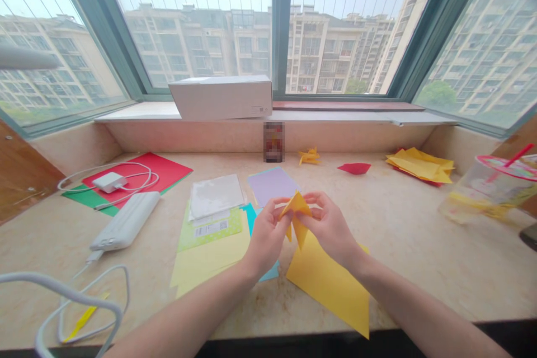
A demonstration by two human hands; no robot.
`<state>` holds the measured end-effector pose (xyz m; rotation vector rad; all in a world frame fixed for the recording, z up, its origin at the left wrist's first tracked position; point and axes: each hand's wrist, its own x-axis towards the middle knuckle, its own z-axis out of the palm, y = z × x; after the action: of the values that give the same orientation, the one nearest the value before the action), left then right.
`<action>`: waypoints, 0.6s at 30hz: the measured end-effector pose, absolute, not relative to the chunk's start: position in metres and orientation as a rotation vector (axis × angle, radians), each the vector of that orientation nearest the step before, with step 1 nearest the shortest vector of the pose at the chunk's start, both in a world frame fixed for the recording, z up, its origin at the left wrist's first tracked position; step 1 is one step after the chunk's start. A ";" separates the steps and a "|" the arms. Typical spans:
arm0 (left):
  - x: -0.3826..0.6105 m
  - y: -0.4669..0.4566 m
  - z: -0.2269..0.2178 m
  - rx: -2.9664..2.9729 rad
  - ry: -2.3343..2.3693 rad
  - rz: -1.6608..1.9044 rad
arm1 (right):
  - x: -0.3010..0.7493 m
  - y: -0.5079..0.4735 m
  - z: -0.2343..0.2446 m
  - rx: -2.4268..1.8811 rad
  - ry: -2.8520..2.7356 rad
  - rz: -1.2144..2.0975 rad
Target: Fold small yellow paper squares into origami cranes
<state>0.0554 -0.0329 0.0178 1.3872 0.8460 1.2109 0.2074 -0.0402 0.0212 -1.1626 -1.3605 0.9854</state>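
Both my hands hold a small folded piece of orange-yellow paper (297, 211) above the stone sill. My left hand (266, 238) pinches its left side with thumb and fingers closed. My right hand (329, 227) grips its right side, fingers curled over the top edge. The folded piece has pointed flaps hanging down between my hands. Under my right wrist lies a flat orange-yellow sheet (331, 282). To the left lie a pale yellow sheet (205, 263), a green sheet (210, 229) and a blue sheet (250, 215).
A lilac sheet (272, 184) and a clear packet (216, 196) lie ahead. Left: a white power bank (126, 226), charger (109, 182) and cables on red paper (165, 170). Right: yellow sheets (419, 165), a red folded piece (354, 168), a plastic cup (490, 187). A white box (222, 98) sits on the ledge.
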 end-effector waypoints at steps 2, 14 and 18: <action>0.053 -0.033 0.020 1.540 0.912 1.210 | 0.212 -0.038 0.024 -1.213 -1.425 0.946; 0.050 -0.030 0.022 1.668 1.052 1.127 | 0.217 -0.044 0.038 -1.267 -1.708 0.956; 0.052 -0.029 0.022 1.588 1.109 1.243 | 0.210 -0.047 0.035 -1.310 -1.532 0.996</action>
<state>0.0517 -0.0291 0.0218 1.5885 1.1088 1.2429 0.2102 -0.0465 0.0346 -1.3096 -1.5316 0.9959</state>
